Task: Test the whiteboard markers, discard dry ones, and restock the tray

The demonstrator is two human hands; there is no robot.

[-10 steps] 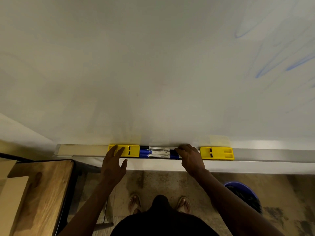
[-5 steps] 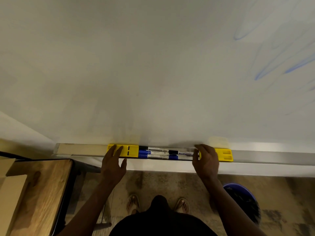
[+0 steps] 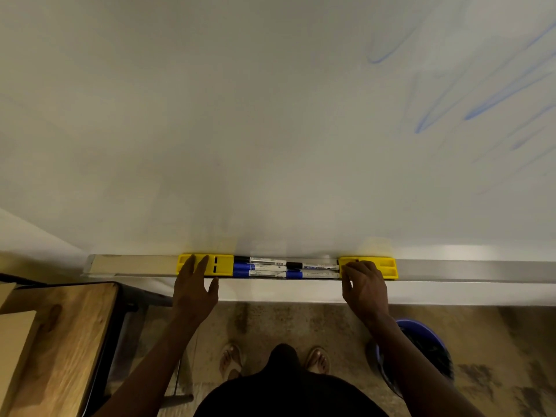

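Observation:
Several whiteboard markers (image 3: 285, 267) with blue and black caps lie end to end in rows on the metal tray (image 3: 469, 270) under the whiteboard (image 3: 270, 130). A yellow end piece (image 3: 222, 264) sits at their left and another yellow end piece (image 3: 386, 267) at their right. My left hand (image 3: 194, 288) rests with straight fingers on the left yellow piece. My right hand (image 3: 362, 285) touches the inner end of the right yellow piece, fingers lightly bent, holding nothing.
Blue scribbles (image 3: 481, 106) mark the board's upper right. A wooden table (image 3: 60, 335) with cardboard on it stands at the left. A blue bin (image 3: 427, 347) with a dark liner sits on the floor at the right, partly behind my right arm.
My right hand slid right along the tray from the markers' middle to the right yellow piece, uncovering the markers. My left hand stayed on the left yellow piece.

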